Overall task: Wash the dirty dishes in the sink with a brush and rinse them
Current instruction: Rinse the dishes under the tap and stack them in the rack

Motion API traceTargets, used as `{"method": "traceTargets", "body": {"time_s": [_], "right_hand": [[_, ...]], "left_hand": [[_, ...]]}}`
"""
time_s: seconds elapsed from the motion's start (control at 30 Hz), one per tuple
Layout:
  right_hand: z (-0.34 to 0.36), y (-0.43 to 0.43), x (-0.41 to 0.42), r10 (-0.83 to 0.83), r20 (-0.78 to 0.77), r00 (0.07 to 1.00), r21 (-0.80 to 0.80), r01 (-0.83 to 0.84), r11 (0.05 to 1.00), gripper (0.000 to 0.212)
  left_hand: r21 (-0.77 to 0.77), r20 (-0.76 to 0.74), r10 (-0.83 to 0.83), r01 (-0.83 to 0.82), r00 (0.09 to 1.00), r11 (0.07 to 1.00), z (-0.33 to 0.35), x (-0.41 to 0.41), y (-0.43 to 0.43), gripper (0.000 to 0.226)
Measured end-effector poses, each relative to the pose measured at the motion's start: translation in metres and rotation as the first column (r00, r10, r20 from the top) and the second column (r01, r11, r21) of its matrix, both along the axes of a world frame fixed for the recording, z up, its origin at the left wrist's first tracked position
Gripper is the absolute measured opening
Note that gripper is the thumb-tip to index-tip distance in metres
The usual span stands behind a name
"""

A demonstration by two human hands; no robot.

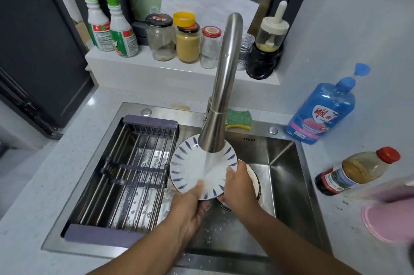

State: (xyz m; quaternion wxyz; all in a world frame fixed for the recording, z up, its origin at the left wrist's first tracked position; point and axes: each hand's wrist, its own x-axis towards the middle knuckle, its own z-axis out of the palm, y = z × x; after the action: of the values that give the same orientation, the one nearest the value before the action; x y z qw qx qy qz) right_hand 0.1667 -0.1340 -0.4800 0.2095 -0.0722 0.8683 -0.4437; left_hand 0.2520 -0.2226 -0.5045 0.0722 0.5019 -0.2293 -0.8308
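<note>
A white plate with blue dashes round its rim is tilted under the steel faucet, and water runs onto its face. My left hand grips the plate's lower edge, thumb on top. My right hand holds the right edge, fingers curled round the rim. Behind my right hand, more dishes lie in the sink, mostly hidden. No brush is in view.
A drying rack spans the sink's left half. A green and yellow sponge lies behind the faucet. A blue soap bottle, a sauce bottle and a pink item are on the right counter. Jars and spray bottles line the back ledge.
</note>
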Motion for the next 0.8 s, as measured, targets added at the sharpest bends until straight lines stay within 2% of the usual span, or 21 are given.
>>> {"method": "traceTargets", "body": {"time_s": [0.1, 0.17, 0.2, 0.27, 0.3, 0.33, 0.37, 0.4, 0.43, 0.47, 0.5, 0.53, 0.6, 0.7, 0.73, 0.8], "right_hand": [[-0.017, 0.002, 0.004, -0.054, 0.237, 0.970, -0.153, 0.092, 0.984, 0.010], [-0.018, 0.007, 0.003, -0.020, 0.257, 0.966, -0.172, 0.066, 0.983, 0.015], [-0.017, 0.010, -0.001, -0.008, 0.212, 0.977, -0.158, 0.043, 0.987, 0.015], [-0.014, 0.015, -0.013, 0.019, 0.017, 1.000, -0.044, -0.019, 0.999, 0.021], [-0.012, 0.018, -0.019, 0.065, -0.131, 0.989, 0.104, -0.052, 0.993, 0.031], [-0.013, 0.019, -0.025, 0.151, -0.304, 0.941, 0.251, -0.074, 0.965, 0.042], [-0.016, 0.019, -0.029, 0.266, -0.451, 0.852, 0.353, -0.104, 0.930, 0.048], [-0.017, 0.017, -0.030, 0.373, -0.554, 0.744, 0.400, -0.155, 0.903, 0.045], [-0.020, 0.013, -0.029, 0.473, -0.589, 0.655, 0.446, -0.225, 0.866, 0.039], [-0.018, 0.007, -0.025, 0.575, -0.533, 0.620, 0.491, -0.327, 0.807, 0.037], [-0.016, 0.001, -0.018, 0.656, -0.422, 0.626, 0.523, -0.422, 0.740, 0.043], [-0.015, -0.002, -0.011, 0.710, -0.298, 0.638, 0.540, -0.500, 0.677, 0.052], [-0.010, -0.006, 0.001, 0.771, -0.164, 0.615, 0.512, -0.615, 0.599, 0.058], [0.001, -0.002, 0.022, 0.859, -0.186, 0.476, 0.323, -0.796, 0.512, 0.052], [0.003, 0.004, 0.025, 0.880, -0.180, 0.440, 0.300, -0.827, 0.475, 0.051], [0.001, 0.021, 0.024, 0.895, -0.141, 0.423, 0.357, -0.822, 0.444, 0.053]], "left_hand": [[-0.098, -0.074, -0.043, 0.035, 0.996, 0.995, 0.007, 0.005, 0.001, 0.032], [-0.178, -0.054, -0.096, 0.085, 0.994, 0.980, 0.014, 0.012, -0.010, 0.034], [-0.222, -0.030, -0.135, 0.125, 0.990, 0.967, 0.016, 0.015, -0.019, 0.033], [-0.320, -0.005, -0.241, 0.227, 0.970, 0.920, 0.019, 0.020, -0.036, 0.028], [-0.356, 0.020, -0.281, 0.270, 0.959, 0.895, 0.022, 0.021, -0.042, 0.027], [-0.378, 0.048, -0.305, 0.300, 0.951, 0.876, 0.026, 0.022, -0.047, 0.028], [-0.381, 0.069, -0.319, 0.321, 0.945, 0.867, 0.028, 0.021, -0.050, 0.031], [-0.381, 0.083, -0.343, 0.348, 0.936, 0.856, 0.030, 0.021, -0.050, 0.036], [-0.374, 0.078, -0.374, 0.375, 0.924, 0.848, 0.031, 0.020, -0.049, 0.042], [-0.363, 0.052, -0.400, 0.390, 0.915, 0.846, 0.033, 0.019, -0.045, 0.048], [-0.343, 0.022, -0.412, 0.394, 0.911, 0.853, 0.032, 0.018, -0.041, 0.052], [-0.328, 0.001, -0.412, 0.389, 0.911, 0.861, 0.031, 0.017, -0.036, 0.054], [-0.323, -0.010, -0.428, 0.402, 0.904, 0.857, 0.028, 0.015, -0.031, 0.059], [-0.350, 0.008, -0.462, 0.435, 0.887, 0.829, 0.024, 0.013, -0.034, 0.070], [-0.353, 0.019, -0.459, 0.435, 0.888, 0.828, 0.024, 0.012, -0.038, 0.070], [-0.371, 0.054, -0.448, 0.435, 0.892, 0.821, 0.024, 0.012, -0.046, 0.064]]}}
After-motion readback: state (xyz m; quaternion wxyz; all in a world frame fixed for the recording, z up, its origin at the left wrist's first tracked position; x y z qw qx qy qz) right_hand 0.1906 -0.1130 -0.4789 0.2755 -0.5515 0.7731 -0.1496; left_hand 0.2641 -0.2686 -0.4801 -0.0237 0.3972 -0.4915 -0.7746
